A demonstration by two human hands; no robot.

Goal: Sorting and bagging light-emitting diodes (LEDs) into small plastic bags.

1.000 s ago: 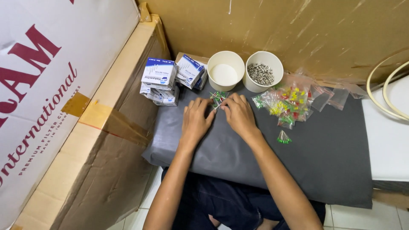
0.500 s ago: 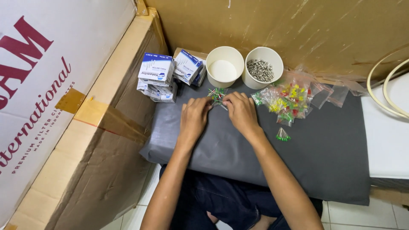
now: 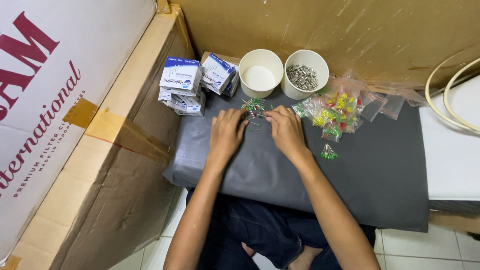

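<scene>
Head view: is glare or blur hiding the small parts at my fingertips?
Head view: lighting is even and soft, with no harsh shadow on the grey mat; the loose LEDs between left hand and right hand are small but fairly sharp; mild sheen shows on the plastic bags.

white-and-blue small boxes [image 3: 187, 85] stacked far left of grey mat | clear zip bags [image 3: 340, 107], apparently of coloured LEDs, right | large white carton with red lettering [image 3: 55, 85] at left

2 white paper cups [image 3: 261, 73], blue-and-white small boxes [image 3: 182, 85], clear bags of coloured parts [image 3: 336, 110], cardboard carton [image 3: 115, 150]
</scene>
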